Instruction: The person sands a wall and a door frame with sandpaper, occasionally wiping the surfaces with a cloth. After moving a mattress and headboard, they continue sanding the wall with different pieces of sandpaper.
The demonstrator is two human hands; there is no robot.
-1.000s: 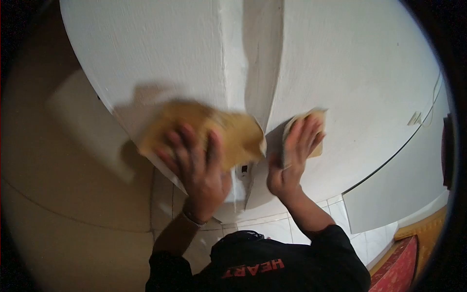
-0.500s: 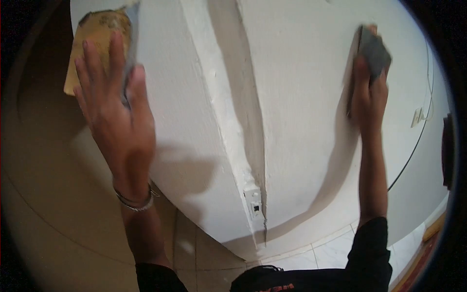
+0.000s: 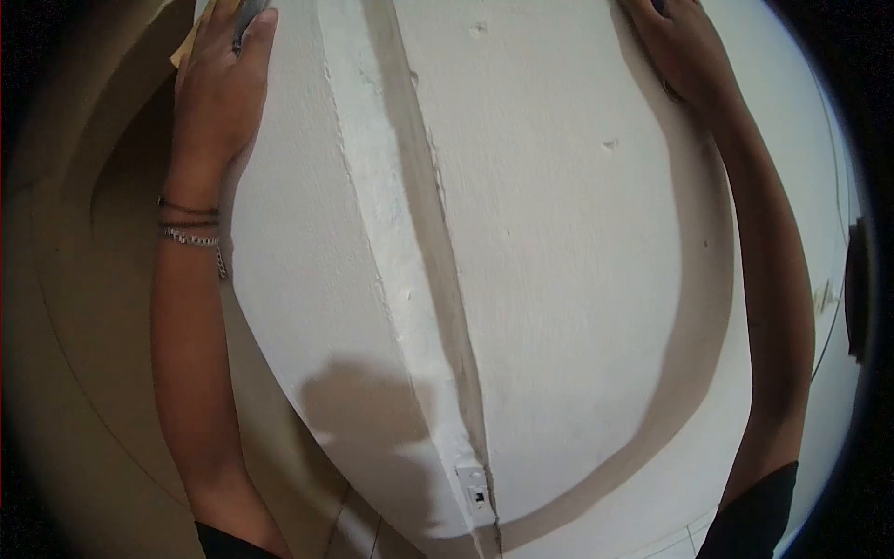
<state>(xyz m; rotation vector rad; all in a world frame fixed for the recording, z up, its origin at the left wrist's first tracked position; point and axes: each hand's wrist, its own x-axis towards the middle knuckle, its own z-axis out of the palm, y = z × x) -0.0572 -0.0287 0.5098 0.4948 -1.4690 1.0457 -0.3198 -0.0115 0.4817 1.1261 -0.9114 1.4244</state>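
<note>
At the upper left, my left hand (image 3: 216, 98) rests against the white wall's edge, its thumb and fingers around a tan and grey piece of sandpaper (image 3: 183, 45), mostly hidden and cut off by the frame. Two dark bands and a silver chain bracelet circle that wrist. My right hand (image 3: 687, 48) is on the white wall (image 3: 559, 279) at the upper right. Its fingers close on a dark grey piece of sandpaper (image 3: 659, 7), of which only a sliver shows.
A raised white strip (image 3: 382, 177) with rough edges runs down the wall between my arms. It ends near a small plate with a dark socket (image 3: 479, 497). Small chips mark the wall. Floor tiles (image 3: 349, 526) show below, and a dark object (image 3: 857, 289) stands far right.
Both hands have moved up in the view, taking the sandpaper pieces mostly out of frame. My arms are stretched further, and the view has shifted along the wall.
</note>
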